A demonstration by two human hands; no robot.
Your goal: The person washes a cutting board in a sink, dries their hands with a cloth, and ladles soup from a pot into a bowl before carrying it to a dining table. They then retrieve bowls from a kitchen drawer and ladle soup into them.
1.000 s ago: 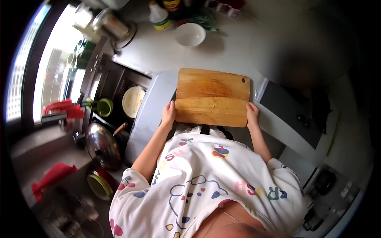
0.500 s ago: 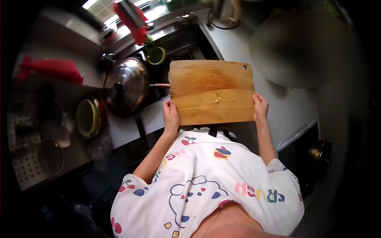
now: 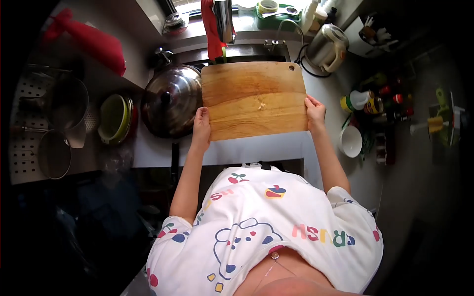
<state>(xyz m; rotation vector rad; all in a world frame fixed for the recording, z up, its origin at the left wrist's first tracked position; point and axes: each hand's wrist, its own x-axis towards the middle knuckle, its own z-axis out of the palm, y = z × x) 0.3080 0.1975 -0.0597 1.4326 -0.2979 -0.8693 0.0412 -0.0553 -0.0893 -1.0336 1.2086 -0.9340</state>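
Observation:
A wooden cutting board is held level in front of me, with a hole in its far right corner. My left hand grips its left edge near the front corner. On the opposite edge, my right hand is closed round the wood. A few small pale bits lie on the middle of the board. Just left of it sits a wok with a shiny metal lid. The board hides much of the sink behind it.
An electric kettle stands at the back right. A white bowl and several bottles are on the right counter. Green bowls stand at the left, near hanging strainers. A red cloth hangs by the window.
My view has turned, bringing the kettle, bottles and white bowl into sight on the right. Both hands still hold the board, which now sits farther forward, close to the sink and beside the wok lid.

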